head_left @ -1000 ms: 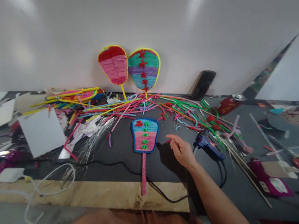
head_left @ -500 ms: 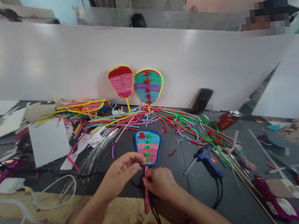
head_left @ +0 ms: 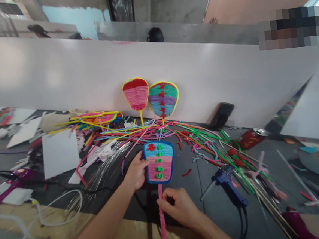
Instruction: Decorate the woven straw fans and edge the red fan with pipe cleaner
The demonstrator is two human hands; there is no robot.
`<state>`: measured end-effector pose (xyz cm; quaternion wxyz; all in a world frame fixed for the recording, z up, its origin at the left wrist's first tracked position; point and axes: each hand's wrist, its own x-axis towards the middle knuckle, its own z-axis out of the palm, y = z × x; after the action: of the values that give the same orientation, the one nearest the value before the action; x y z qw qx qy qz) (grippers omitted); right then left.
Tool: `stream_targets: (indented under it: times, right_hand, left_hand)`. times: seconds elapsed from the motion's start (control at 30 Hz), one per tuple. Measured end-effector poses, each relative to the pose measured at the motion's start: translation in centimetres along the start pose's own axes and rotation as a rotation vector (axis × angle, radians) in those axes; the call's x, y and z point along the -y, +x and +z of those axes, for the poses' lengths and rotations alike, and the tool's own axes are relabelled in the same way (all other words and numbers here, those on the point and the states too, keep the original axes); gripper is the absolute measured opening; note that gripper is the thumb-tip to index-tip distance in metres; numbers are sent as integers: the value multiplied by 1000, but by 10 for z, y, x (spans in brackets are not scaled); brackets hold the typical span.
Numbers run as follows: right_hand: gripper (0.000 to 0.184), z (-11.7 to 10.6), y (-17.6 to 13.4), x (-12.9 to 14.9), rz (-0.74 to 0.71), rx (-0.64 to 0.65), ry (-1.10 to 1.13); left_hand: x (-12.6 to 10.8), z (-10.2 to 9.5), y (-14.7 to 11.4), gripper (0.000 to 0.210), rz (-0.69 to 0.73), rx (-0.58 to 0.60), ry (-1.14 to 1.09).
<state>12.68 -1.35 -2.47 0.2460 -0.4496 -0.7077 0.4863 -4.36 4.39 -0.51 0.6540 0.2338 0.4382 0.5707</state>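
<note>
A small fan made of pipe cleaners (head_left: 166, 164) is held up before me, blue-edged, with light-blue and pink bands, a red flower and a row of green curls. Its pink fuzzy handle (head_left: 163, 224) hangs straight down. My left hand (head_left: 138, 172) grips the fan's left edge, thumb on the front, the other fingers partly hidden behind. Lower down, my right hand (head_left: 179, 206) pinches the handle a little below the fan's body. Against the white partition lean a pink-and-red fan (head_left: 136, 97) and a green-and-purple fan (head_left: 169, 92), both yellow-edged.
Loose pipe cleaners (head_left: 138, 132) lie heaped across the table's back. On the right are a blue glue gun (head_left: 229, 188), a red can (head_left: 253, 137) and a leaning phone (head_left: 222, 114). White cards (head_left: 60, 153) and a purple device (head_left: 13, 182) lie left. People sit behind the partition (head_left: 86, 66).
My left hand has moved from the fan's front, near its base, to its left edge and taken hold. The fan now hangs with more handle showing below my right hand's pinch.
</note>
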Motion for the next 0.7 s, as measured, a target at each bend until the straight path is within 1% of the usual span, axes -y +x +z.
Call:
stream_targets:
  times: [0.03,0.07,0.13,0.2,0.23,0.27,0.33,0.37,0.43,0.5,0.57,0.7]
  right_hand:
    - [36,-3,1,-3,-5,-27,48]
    - [41,-7,3,-6,3,-80,116]
    - [47,-18,10,-12,53,-264,280]
    - [45,-30,18,-18,99,-468,456]
    - [41,-36,21,-19,110,-539,545]
    - [38,-42,24,-21,112,-583,623]
    - [44,-50,26,-22,91,-605,709]
    - [48,-53,27,-23,69,-610,705]
    - [51,-56,25,-23,15,-636,627]
    - [48,-58,23,-23,-12,-660,524]
    - [44,-58,22,-23,2,-667,456]
    - [39,-56,20,-22,13,-635,396]
  left_hand:
    - [1,-1,1,50,-13,19,-10]
    - [3,-2,1,48,-29,41,-19]
    - [4,-2,0,43,-59,89,-30]
    - [5,0,-3,43,-88,140,-31]
    - [6,2,-5,44,-105,164,-27]
    - [7,4,-6,45,-124,189,-22]
    - [11,6,-10,46,-168,232,-8]
    - [13,7,-12,46,-188,247,1]
    - [16,8,-14,44,-213,271,20]
    - [18,10,-16,43,-218,291,47]
    - [18,11,-18,46,-211,303,62]
    - [16,14,-17,60,-133,252,-11]
